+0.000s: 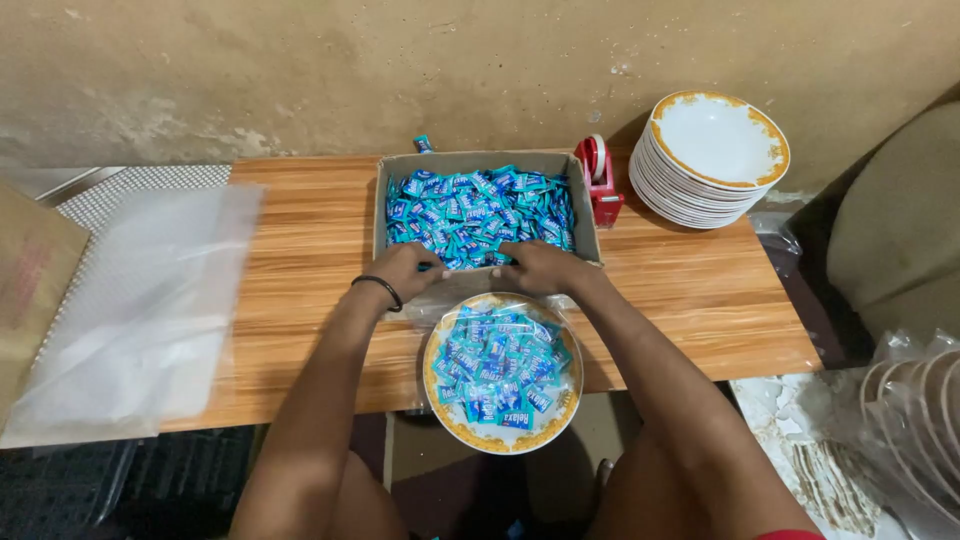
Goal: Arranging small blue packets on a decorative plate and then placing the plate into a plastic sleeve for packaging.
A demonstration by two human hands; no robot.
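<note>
Reaching over the near edge of the shallow grey cardboard box (483, 160), both hands rested at its front wall, among the small blue-wrapped sweets (478, 207) that filled it. The left hand (403, 270), a black band at its wrist, had its fingers curled inward and seemed to pinch a sweet at the tips, though the grip itself was partly hidden; the right hand (535, 268) lay knuckles-up with fingers bent down into the pile, and I could not tell whether it held anything. Just below the hands, on the front edge of the wood-grain table (300, 250), stood 1 white round plate with a gold patterned rim (440, 415), already heaped with the same blue sweets and apparently wrapped in clear plastic film. So 1 plate looked filled, while the box remained nearly full. To the right of the box stood a red tape dispenser (600, 180) and, beyond it, a tall stack of empty white gold-rimmed plates (712, 160), suggesting much was left. Clear plastic sheets (140, 300) lay at the table's left end.
</note>
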